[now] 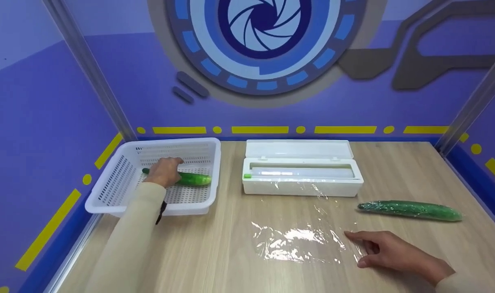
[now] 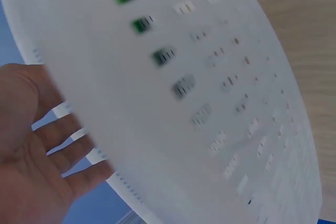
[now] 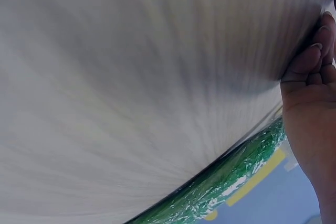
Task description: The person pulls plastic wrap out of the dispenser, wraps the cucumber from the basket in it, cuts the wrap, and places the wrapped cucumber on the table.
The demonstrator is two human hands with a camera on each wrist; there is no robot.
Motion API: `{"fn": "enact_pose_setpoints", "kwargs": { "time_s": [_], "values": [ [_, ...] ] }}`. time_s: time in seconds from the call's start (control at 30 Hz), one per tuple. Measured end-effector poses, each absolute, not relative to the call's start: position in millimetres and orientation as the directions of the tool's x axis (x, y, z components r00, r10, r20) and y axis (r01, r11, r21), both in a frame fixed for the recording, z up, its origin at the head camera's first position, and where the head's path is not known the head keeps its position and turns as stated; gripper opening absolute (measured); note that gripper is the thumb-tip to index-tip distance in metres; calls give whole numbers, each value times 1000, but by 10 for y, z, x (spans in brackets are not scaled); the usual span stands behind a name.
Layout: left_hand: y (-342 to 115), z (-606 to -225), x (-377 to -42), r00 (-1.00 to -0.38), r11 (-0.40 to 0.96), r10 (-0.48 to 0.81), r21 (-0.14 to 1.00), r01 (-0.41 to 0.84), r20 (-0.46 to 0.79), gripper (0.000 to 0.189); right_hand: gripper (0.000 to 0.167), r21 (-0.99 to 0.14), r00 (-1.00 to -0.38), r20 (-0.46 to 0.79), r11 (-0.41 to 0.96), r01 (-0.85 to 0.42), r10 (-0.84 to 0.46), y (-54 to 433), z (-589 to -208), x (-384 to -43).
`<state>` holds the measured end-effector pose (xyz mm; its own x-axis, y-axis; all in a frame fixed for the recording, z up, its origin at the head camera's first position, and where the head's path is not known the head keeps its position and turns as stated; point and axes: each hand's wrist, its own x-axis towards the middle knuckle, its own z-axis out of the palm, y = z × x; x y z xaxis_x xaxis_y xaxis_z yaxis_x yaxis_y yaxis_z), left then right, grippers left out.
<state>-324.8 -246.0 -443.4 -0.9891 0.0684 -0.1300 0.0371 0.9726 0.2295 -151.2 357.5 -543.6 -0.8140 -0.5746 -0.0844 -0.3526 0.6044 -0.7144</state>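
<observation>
In the white basket [image 1: 213, 203] at the left, my left hand [image 1: 164, 171] is over a bare green cucumber [image 1: 194, 179] and covers part of it. The left wrist view shows that hand's fingers [image 2: 79, 153] spread and fairly straight; the tips are hidden behind the basket wall. A sheet of clear plastic wrap [image 1: 300, 240] lies on the table, running out from a white wrap dispenser [image 1: 302, 188]. At the sheet's right edge rests my right hand [image 1: 392, 251], thumb and forefinger apart. Beyond that hand lies a film-wrapped cucumber [image 1: 412, 210].
The dispenser's lid [image 1: 299, 149] stands raised, with the roll of wrap [image 1: 300, 172] visible inside. A green slider [image 1: 247, 176] sits at its left end. Blue and purple panels [image 1: 121, 81] enclose the wooden table [image 1: 198, 252] at the back and sides.
</observation>
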Motion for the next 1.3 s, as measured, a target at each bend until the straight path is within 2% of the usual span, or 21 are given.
{"fn": "enact_pose_setpoints", "kwargs": {
  "time_s": [0.17,0.3,0.6,0.87,1.13,1.3],
  "values": [
    [-2443,-4516,-3262,-976,975,41,224,-8,-213,57,71,-730,-808,-89,590,-345,-582,3571,-5436,-1519],
    [-2438,-4567,-3281,-973,971,41,240,-15,-226,55,71,-737,-813,-111,596,-318,-572,3566,-5423,-1533],
    [-2472,-4709,-3278,-990,972,65,234,36,-121,38,72,-719,-821,-163,636,-280,-547,3543,-5412,-1541],
    [-2513,-4775,-3226,-991,949,55,316,13,-124,41,71,-719,-823,-192,647,-253,-535,3533,-5384,-1539],
    [-2533,-4777,-3225,-988,956,80,290,40,-131,40,72,-724,-818,-143,622,-297,-557,3538,-5380,-1545],
    [-2564,-4777,-3227,-990,944,85,326,44,-112,40,72,-719,-815,-150,627,-299,-560,3559,-5393,-1541]
  ]
}}
